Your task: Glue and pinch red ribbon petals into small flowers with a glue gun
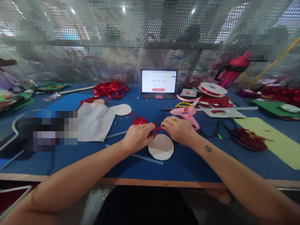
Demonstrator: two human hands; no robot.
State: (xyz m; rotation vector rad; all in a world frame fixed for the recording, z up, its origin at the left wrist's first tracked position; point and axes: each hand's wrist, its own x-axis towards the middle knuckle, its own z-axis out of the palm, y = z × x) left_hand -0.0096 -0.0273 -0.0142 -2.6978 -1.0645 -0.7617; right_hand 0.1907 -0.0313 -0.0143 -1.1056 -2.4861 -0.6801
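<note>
on the blue counter (185, 168), a pale round cutout (160, 147) lay just below the left hand (138, 137) and the right hand (179, 129). both hands were curled, nearly meeting beside red scraps (140, 121); whether they held anything could not be told. beyond stood a pink glue gun (187, 115), then a tablet (158, 81) showing a timer.

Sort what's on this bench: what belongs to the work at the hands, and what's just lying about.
At the work:
left hand
right hand
red scraps
white disc
pink glue gun
glue stick

Lying about:
tablet showing a timer
tangle of red ribbon
ribbon spool
white sheet
yellow-green sheet
</note>
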